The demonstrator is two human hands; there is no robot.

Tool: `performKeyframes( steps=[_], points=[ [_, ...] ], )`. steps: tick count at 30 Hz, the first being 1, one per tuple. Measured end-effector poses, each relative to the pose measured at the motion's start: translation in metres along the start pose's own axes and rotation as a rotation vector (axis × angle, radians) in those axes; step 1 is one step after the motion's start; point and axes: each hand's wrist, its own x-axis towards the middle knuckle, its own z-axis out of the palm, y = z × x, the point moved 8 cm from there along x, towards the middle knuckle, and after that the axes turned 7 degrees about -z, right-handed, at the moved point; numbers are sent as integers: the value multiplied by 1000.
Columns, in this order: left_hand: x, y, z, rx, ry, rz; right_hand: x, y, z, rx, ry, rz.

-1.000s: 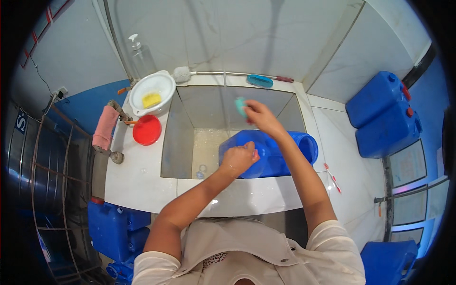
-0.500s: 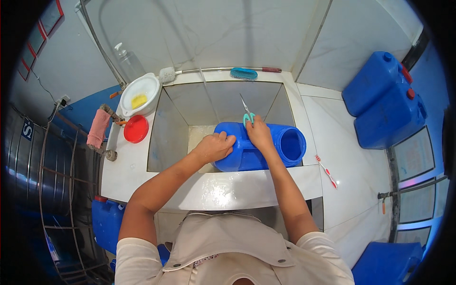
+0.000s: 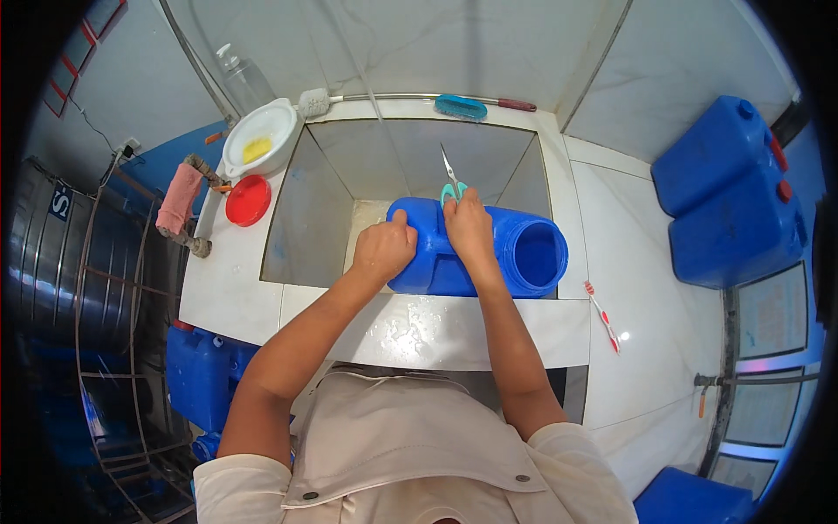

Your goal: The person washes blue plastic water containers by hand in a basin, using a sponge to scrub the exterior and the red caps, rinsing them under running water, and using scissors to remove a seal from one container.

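Here's 1 grey sink [image 3: 305, 205]; at its 4 o'clock, 1 open blue jug [image 3: 449, 278] lies sideways, round mouth toward 3. Of 2 hands, the left hand [image 3: 384, 251] curls against its 9 o'clock end, grip unclear; the right hand [image 3: 469, 227] clamps 1 pair of teal-handled scissors [image 3: 451, 184], tip at 12.

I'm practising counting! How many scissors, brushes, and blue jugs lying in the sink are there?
Scissors: 1
Blue jug in the sink: 1
Brushes: 3 (long-handled brush, teal brush, toothbrush)
Total: 5
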Motion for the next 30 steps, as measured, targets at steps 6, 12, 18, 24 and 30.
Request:
performKeyframes(
  steps=[6, 12, 18, 24, 30],
  points=[
    [-21, -48, 35, -609, -945, -676, 4, 8, -4, 12, 16, 6],
    [-20, -38, -23, -470, -247, 16, 3, 3, -1, 25, -13, 73],
    [-31, -31, -27, -502, -641, -205, 1, 12, -6, -15, 7, 113],
    [-18, 2, -40, -378, -297, 482, 4, 7, -6, 0, 46, 74],
    [-6, -27, -15, -793, -818, -469, 1, 16, -13, 342, 52, 241]
  ],
)
